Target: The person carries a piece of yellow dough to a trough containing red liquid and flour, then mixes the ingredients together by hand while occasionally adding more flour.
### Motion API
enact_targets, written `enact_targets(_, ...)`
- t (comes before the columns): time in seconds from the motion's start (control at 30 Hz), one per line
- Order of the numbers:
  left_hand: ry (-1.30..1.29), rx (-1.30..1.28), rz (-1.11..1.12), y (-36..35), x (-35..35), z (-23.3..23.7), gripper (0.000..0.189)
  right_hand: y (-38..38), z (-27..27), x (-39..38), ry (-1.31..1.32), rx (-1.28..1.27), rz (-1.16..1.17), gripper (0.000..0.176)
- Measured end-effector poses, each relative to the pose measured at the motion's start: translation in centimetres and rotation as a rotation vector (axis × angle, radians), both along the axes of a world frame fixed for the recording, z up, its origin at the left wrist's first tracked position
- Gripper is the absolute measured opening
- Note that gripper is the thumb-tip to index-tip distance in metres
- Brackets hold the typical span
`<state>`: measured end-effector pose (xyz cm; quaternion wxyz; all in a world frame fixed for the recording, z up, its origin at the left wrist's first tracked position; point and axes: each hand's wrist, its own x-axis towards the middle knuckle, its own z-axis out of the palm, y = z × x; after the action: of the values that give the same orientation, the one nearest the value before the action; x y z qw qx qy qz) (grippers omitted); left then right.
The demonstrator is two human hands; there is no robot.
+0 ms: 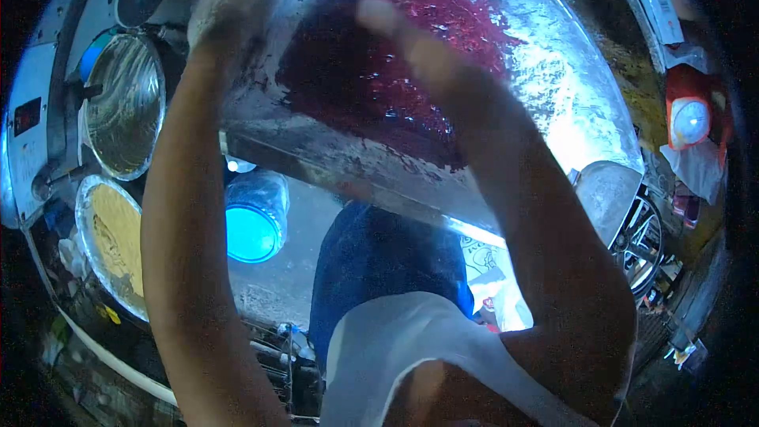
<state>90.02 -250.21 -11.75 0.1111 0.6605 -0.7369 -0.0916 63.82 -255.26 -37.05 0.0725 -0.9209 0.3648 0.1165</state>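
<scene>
A dark red, wet-looking mass (466,24) is spread over a shiny metal work surface (545,87) with a raised front edge. My right hand (415,47) reaches over this mass, smeared by motion. One pale fingertip points to the upper left, and the other fingers cannot be made out. At the top left, beside the red mass, is my left hand (229,4), which looks pale and coated. Its fingers are blurred and partly cut off by the frame's top edge, so I cannot see whether they grip anything.
To the left stand a shiny metal pot (122,107) and a round pan of yellow powdery stuff (115,229). A container with a bright blue lid (253,233) sits below the work surface. On the right are a spoked wheel (639,241) and a red-and-white object (689,115).
</scene>
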Motion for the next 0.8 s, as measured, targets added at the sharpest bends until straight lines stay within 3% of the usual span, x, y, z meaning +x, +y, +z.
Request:
enact_targets(0.13, 0.064, 0.044, -0.009, -0.2, 0.2, -0.1, 0.046, 9.1, -6.1, 4.9, -0.094, -0.009, -0.147, 0.026)
enact_targets(0.2, -0.041, -0.002, -0.056, -0.7, 0.8, -1.0, 0.047, 14.5, -7.5, 5.1, -0.178, 0.000, -0.165, 0.025)
enact_targets(0.37, 0.106, -0.038, -0.021, -0.1, 0.1, -0.7, 0.043, 23.1, -8.9, -6.0, -0.197, -0.088, -0.178, 0.023)
enact_targets(0.5, 0.053, 0.014, -0.028, -0.5, 0.1, -0.8, 0.042, 21.5, -6.2, -17.7, 0.014, -0.160, -0.420, 0.021)
enact_targets(0.6, 0.017, 0.043, -0.012, -0.4, -0.1, -0.4, 0.042, 16.6, -3.9, -23.8, 0.327, -0.091, -0.551, 0.020)
enact_targets(0.7, 0.004, 0.044, 0.013, -0.4, -0.1, -0.3, 0.042, 13.6, -6.8, -24.9, 0.706, 0.001, -0.251, 0.019)
enact_targets(0.8, 0.000, 0.074, 0.039, -0.4, -0.4, 0.1, 0.045, 15.4, -9.0, -22.4, 0.580, -0.071, -0.172, 0.019)
